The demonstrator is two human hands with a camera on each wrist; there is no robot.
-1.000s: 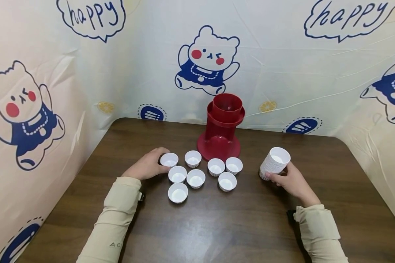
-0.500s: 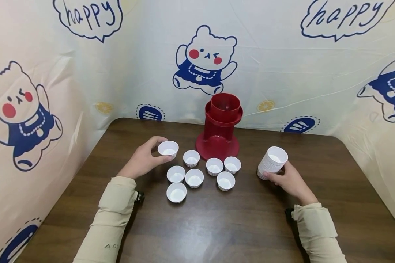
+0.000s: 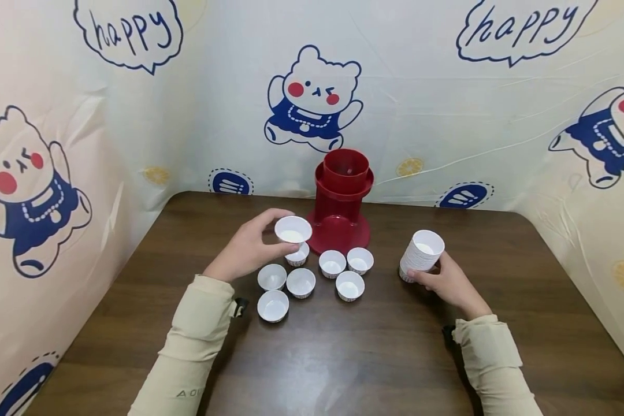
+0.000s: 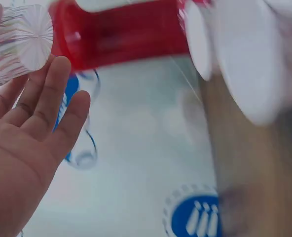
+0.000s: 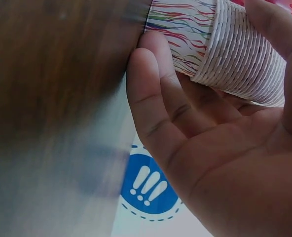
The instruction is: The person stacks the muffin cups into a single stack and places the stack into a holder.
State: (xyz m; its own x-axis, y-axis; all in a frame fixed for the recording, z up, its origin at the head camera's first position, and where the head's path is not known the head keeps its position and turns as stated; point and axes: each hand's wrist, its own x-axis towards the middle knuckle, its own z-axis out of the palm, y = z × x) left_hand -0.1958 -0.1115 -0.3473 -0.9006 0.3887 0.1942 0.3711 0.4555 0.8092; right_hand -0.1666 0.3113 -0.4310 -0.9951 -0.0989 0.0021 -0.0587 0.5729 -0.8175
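Note:
My left hand pinches a white paper baking cup by its sides, above the table. In the left wrist view the held baking cup shows a pleated bottom and coloured wavy lines. Just below it, another baking cup is partly hidden. My right hand grips a tall, slightly tilted stack of nested baking cups. In the right wrist view the stack shows many rims, with its base at the table surface. Several single baking cups stand mouth up between the hands.
A red plastic stand with a round base and a cylinder on top stands at the back. Three baking cups sit in front of it. The brown wooden table meets a printed cloth backdrop behind.
My left hand has lifted a baking cup from the left end of the group and carried it right. My right hand still holds the stack in place. The head view has shifted slightly.

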